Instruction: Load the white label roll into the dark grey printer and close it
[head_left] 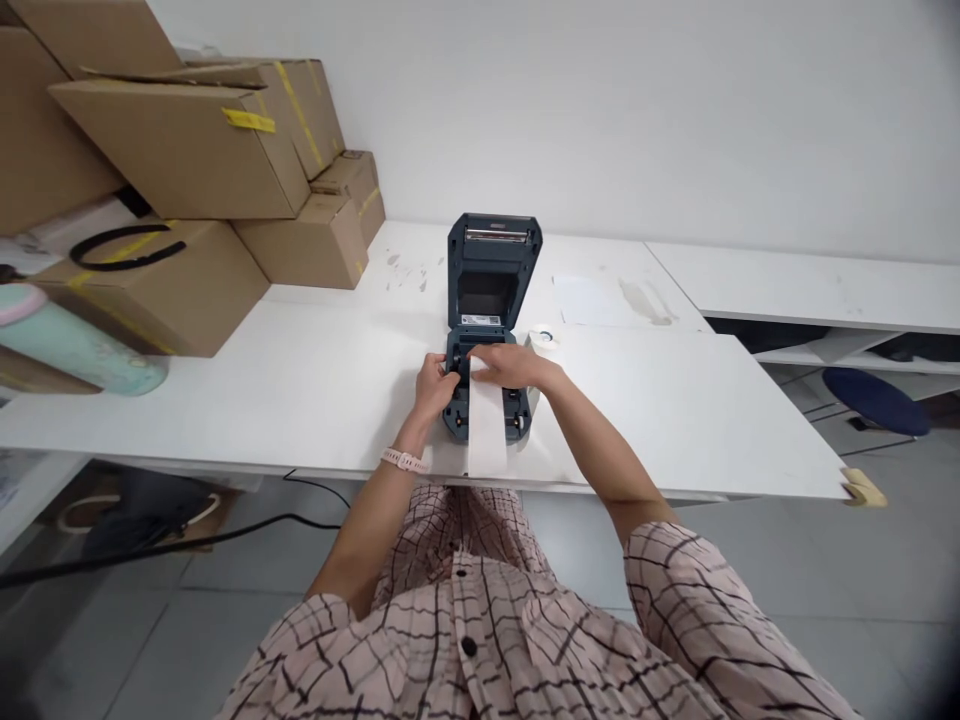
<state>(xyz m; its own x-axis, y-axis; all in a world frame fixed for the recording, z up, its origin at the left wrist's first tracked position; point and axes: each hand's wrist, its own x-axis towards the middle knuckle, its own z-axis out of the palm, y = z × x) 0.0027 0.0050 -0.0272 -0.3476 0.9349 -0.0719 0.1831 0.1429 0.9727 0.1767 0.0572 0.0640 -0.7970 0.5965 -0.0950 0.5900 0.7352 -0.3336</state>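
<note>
A dark blue label printer (495, 275) stands on the white table with its lid raised. A white label strip (487, 430) runs from inside it over its front edge toward me. My left hand (435, 385) is closed on the left side of the printer, thumb inside the body. Reaching in from the right, my right hand (506, 364) is closed at the upper end of the strip, fingertips curled down into the printer. My fingers hide the exact grip and most of the compartment. Just right of the printer sits a white roll (543, 338).
Cardboard boxes (187, 150) are piled at the left, with a black hoop (124, 262) on one. A mint-green bottle (82, 340) leans by them. Paper (585, 300) lies at the back right of the white table (660, 400). A blue stool (876, 400) stands beyond the right end.
</note>
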